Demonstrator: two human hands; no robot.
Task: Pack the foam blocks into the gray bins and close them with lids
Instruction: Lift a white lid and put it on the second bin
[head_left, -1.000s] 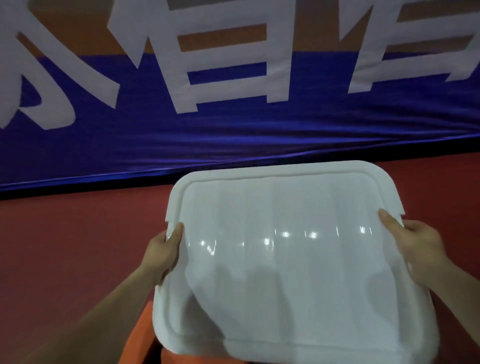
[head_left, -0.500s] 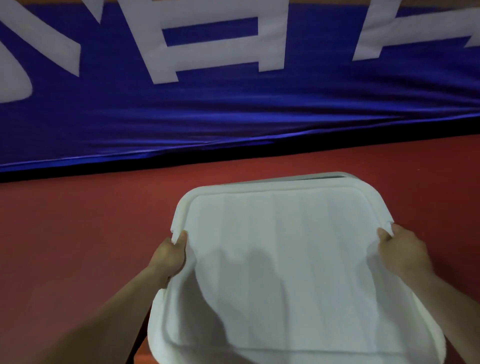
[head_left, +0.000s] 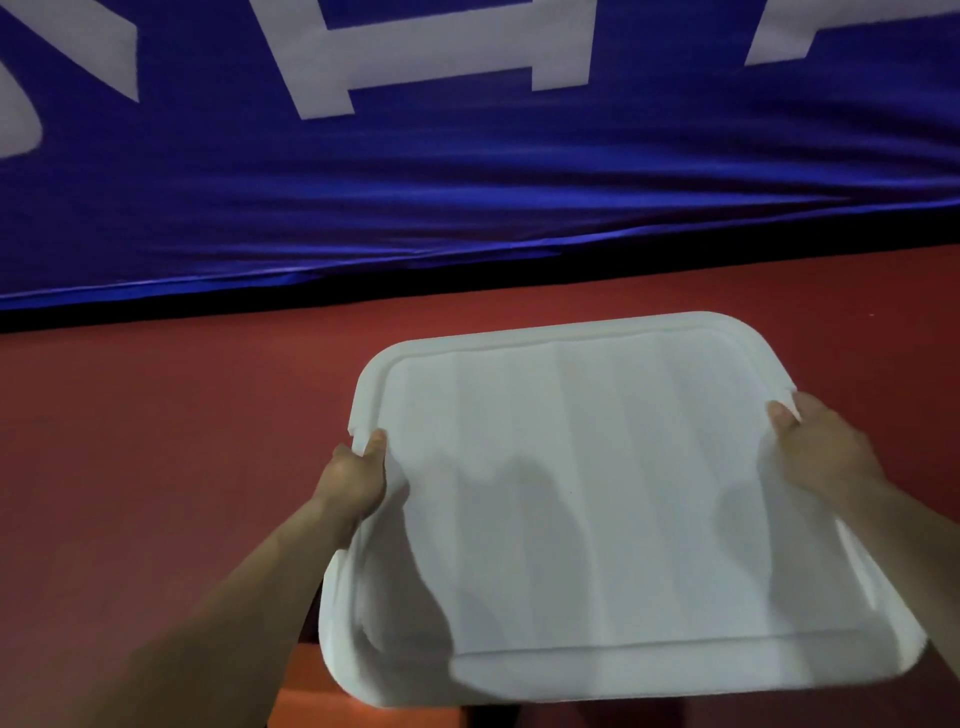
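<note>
The person is holding a white rectangular plastic lid (head_left: 597, 493) out in front, above the red floor (head_left: 156, 441), with its faintly striped face turning up toward the camera. The left hand (head_left: 356, 475) is gripping the left edge and the right hand (head_left: 826, 447) is gripping the right edge, each just on the near side of a small notch. The fingers (head_left: 375, 441) are curling round the rim, thumbs lying on top and the rest hiding underneath. The lid is therefore lying between the two hands, with neither hand nearer to it than the other. Its left-to-right span is looking slightly longer than its near-to-far one, though foreshortening is making that hard to judge.

No gray bin is showing. An orange patch (head_left: 311, 706) is peeking out below the near left corner, and I cannot tell what it is. The bin is probably sitting hidden beneath the lid, so the coming move is likely depending on lowering it level and square. A blue banner with white lettering (head_left: 467, 182) is hanging at the far side.
</note>
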